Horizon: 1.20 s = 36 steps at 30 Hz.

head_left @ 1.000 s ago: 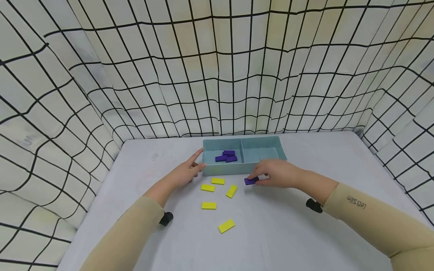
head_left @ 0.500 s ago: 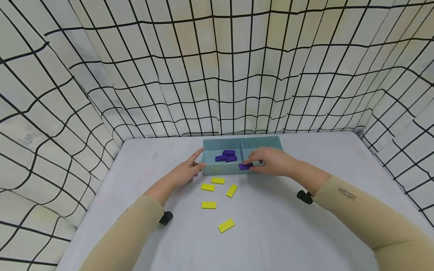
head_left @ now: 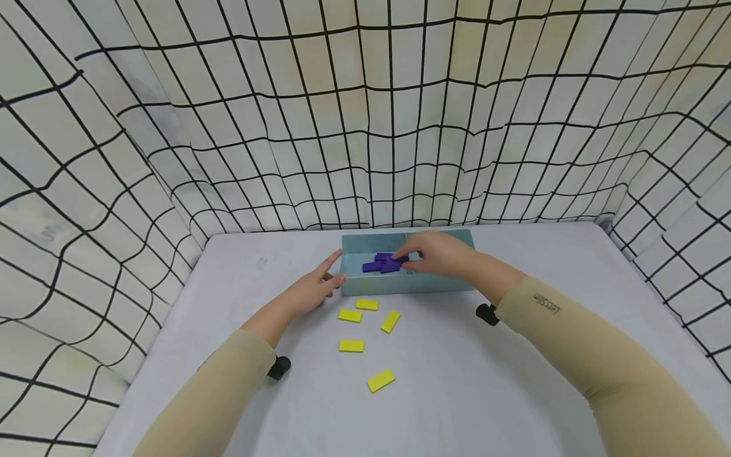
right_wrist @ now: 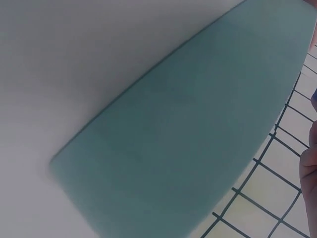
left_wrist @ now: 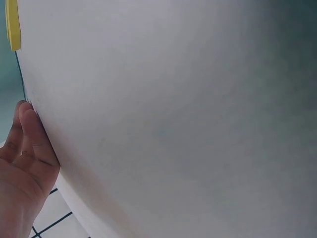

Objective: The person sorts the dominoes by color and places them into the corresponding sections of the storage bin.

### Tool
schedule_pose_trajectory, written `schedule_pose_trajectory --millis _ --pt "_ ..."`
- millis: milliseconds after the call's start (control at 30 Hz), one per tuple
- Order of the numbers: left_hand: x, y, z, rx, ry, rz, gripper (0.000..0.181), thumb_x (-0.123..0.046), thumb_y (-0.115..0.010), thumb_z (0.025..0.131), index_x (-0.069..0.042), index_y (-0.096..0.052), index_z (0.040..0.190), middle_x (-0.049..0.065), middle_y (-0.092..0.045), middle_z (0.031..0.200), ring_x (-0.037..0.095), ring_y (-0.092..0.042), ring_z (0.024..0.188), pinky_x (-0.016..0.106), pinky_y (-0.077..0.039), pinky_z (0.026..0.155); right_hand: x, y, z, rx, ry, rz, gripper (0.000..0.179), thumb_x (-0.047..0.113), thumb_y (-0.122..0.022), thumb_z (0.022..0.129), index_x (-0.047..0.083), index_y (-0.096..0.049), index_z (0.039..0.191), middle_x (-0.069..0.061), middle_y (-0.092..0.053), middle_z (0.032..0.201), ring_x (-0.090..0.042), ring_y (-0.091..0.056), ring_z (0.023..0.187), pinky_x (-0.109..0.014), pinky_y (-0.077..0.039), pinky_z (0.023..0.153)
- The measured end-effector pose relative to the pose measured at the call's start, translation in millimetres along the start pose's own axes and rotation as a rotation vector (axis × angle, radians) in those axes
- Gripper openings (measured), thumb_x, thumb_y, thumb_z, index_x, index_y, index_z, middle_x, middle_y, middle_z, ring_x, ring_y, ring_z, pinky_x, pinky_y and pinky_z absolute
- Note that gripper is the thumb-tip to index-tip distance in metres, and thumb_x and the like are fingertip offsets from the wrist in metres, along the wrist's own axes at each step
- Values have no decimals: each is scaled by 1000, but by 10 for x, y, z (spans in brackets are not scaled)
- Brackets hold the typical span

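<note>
My right hand [head_left: 442,254] pinches a purple domino [head_left: 401,260] between thumb and fingertips over the left compartment of a blue-green box [head_left: 400,285]. Several purple dominoes [head_left: 372,267] lie in a loose pile just beneath; I cannot tell whether the held one touches them. My left hand [head_left: 308,292] touches the box's left end, index finger stretched along the side and thumb at the front corner. The right wrist view catches only part of the right hand [right_wrist: 309,171] at its edge. Fingers of the left hand [left_wrist: 27,168] show in the left wrist view.
Several yellow dominoes [head_left: 351,346] lie scattered on the white tabletop [head_left: 457,393] in front of the box. A divider splits the box in two. Behind and at both sides hangs a white cloth with a black grid [head_left: 377,114].
My right hand has lifted the purple domino from the table in front of the box and carried it left over the front wall, above the left compartment. The left hand stays put.
</note>
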State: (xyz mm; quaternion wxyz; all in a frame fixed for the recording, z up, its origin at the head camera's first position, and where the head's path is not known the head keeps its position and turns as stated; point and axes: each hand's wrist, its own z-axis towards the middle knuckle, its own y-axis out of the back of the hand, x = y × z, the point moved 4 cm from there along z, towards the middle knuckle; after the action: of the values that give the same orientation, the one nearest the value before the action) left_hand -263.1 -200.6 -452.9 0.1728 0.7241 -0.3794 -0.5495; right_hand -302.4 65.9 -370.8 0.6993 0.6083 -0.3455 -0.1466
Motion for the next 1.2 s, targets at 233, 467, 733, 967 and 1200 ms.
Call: schedule_pose_trajectory --millis 233,467,733,967,1200 --pt "10 6 -2 2 6 -3 68 -56 -47 100 -54 -5 154 10 -55 128 23 -58 87 39 -45 77 10 -42 223 47 -25 -38 28 26 -70 94 25 -73 122 7 -67 116 -13 -61 97 -33 -50 84" --pt "-10 13 -17 7 16 -4 69 -56 -47 100 -53 -5 155 10 -55 130 23 -58 88 39 -45 78 -9 -135 354 118 -29 -187 29 27 -71 94 25 -72 123 5 -67 123 -17 -58 118 -39 -46 99" --pt "-29 7 -37 8 13 -5 68 -55 -47 100 -53 -5 154 9 -55 127 23 -58 86 39 -44 78 -36 -190 471 194 -54 -293 26 26 -71 94 25 -74 119 5 -68 119 -17 -58 113 -37 -46 97" --pt "-43 13 -41 8 10 -8 68 -54 -47 101 -53 -5 154 9 -55 126 23 -57 85 39 -44 77 -50 -233 529 217 -69 -335 24 27 -71 94 24 -74 117 4 -68 116 -17 -58 109 -38 -47 95" --pt "-30 16 -36 7 3 -6 69 -58 -48 99 -56 -5 153 8 -56 128 22 -58 89 40 -45 79 -51 -283 555 221 -56 -382 22 28 -71 93 24 -75 115 4 -70 115 -20 -58 111 -41 -40 101"
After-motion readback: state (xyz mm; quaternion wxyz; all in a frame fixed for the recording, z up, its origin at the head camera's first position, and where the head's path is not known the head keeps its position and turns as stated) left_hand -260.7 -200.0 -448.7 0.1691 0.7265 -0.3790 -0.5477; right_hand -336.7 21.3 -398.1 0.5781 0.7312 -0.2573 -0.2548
